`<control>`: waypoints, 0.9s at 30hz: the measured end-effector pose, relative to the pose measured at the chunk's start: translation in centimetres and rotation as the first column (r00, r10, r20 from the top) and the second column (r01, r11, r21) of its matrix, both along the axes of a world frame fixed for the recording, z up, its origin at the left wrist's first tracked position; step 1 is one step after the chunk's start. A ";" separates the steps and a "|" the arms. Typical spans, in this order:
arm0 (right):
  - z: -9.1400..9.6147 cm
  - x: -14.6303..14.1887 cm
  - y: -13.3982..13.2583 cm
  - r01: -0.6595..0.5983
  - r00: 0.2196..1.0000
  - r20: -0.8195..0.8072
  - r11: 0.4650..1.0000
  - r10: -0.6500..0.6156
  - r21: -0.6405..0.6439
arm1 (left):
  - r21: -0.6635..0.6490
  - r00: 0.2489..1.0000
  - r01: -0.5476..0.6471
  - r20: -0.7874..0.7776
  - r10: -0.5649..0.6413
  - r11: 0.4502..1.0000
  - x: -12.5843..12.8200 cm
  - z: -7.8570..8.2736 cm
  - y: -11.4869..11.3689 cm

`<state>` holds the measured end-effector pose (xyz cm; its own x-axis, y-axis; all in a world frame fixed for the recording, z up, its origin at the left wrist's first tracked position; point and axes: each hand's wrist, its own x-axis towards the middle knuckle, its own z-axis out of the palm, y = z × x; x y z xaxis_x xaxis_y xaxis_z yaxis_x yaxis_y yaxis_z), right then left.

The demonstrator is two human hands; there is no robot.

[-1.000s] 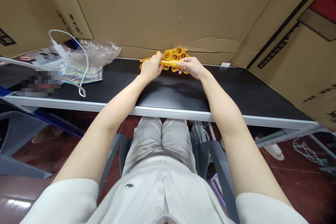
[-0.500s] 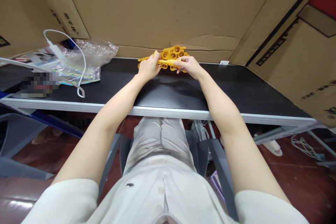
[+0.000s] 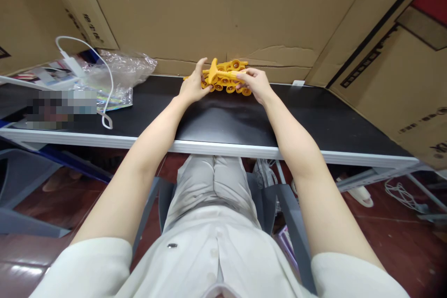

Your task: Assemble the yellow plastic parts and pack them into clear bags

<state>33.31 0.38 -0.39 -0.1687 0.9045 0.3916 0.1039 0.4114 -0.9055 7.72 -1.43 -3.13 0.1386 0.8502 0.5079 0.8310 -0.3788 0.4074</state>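
Observation:
A pile of yellow plastic pieces (image 3: 228, 84) with round cup-like ends lies at the far edge of the black table (image 3: 223, 121), against the cardboard wall. My right hand (image 3: 256, 84) pinches one long yellow piece (image 3: 223, 73) held level above the pile. My left hand (image 3: 193, 86) is at the piece's flared left end, fingers curled around it with the forefinger raised.
A crumpled clear plastic bag (image 3: 115, 77) and a white cable (image 3: 99, 72) lie on the table's left side, by papers. Cardboard sheets (image 3: 244, 9) wall in the back and right. Grey chair frames and cables sit below on the red floor.
Both hands have moved slightly farther from me. One yellow piece has been lifted out of the pile and now sits above it between the two hands.

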 end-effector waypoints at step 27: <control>-0.9 7.6 6.9 0.685 0.719 0.002 0.710 -0.695 0.164 | -0.285 0.882 -0.404 0.132 0.453 0.869 -3.2 0.0 0.5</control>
<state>40.89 7.25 -1.28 0.4530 0.7136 0.5344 0.4611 0.3256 -0.8255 4.50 -0.96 -3.15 -0.3449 0.9025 0.2581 0.7861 0.1275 0.6047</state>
